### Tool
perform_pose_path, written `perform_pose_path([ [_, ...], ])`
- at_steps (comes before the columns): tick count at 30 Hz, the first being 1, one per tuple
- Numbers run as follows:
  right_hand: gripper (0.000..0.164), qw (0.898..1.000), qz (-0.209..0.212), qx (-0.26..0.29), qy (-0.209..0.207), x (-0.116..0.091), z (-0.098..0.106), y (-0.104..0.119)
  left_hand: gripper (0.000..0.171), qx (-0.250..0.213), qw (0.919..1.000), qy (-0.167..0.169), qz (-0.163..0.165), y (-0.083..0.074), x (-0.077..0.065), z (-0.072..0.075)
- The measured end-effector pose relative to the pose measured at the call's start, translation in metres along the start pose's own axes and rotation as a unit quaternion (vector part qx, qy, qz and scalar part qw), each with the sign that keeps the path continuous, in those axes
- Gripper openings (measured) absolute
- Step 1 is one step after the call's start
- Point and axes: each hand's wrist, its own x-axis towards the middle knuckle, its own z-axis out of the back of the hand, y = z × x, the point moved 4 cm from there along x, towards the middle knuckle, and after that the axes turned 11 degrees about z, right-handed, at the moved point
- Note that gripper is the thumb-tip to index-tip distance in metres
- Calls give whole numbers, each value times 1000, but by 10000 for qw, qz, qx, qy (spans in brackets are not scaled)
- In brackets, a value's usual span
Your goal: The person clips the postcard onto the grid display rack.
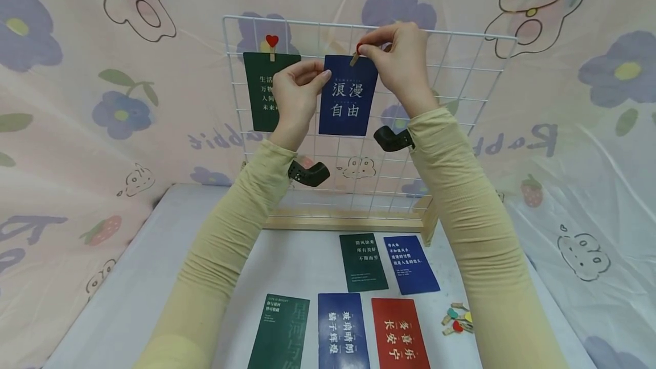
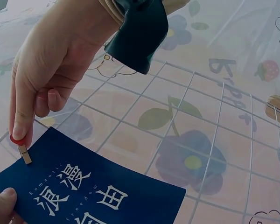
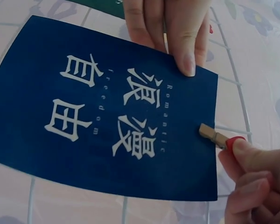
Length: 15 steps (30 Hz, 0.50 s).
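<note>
A blue card (image 1: 347,124) with white characters stands upright against a white wire grid (image 1: 451,81). My left hand (image 1: 301,95) pinches its left edge near the top, between thumb and fingers. At the card's top edge is a small wooden clothespin (image 3: 213,135) with a red heart. My right hand (image 1: 402,61) pinches the heart end of the clothespin, whose tip overlaps the card's face. To the left, a dark green card (image 1: 261,113) hangs from the grid by another red-heart clothespin (image 1: 272,47); my left hand hides part of it.
The grid stands in a wooden base (image 1: 343,224) on a white table. In front lie two green cards (image 1: 364,272) (image 1: 274,335), two blue cards (image 1: 415,281) (image 1: 343,300) and a red card (image 1: 392,309). Several colourful clothespins (image 1: 455,323) lie beside my right sleeve. Behind hangs a printed cloth (image 1: 179,73).
</note>
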Motion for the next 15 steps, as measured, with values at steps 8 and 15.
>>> perform_pose_path([
  [8, 18, 9996, 53, 255, 103, -6, 0, -2, 17, 64, 9999, 10, -132, -1, -3, 1],
  [15, 23, 9988, 177, 416, 175, -10, 1, -6, 17, 110, 9996, 16, -244, -2, -3, 2],
])
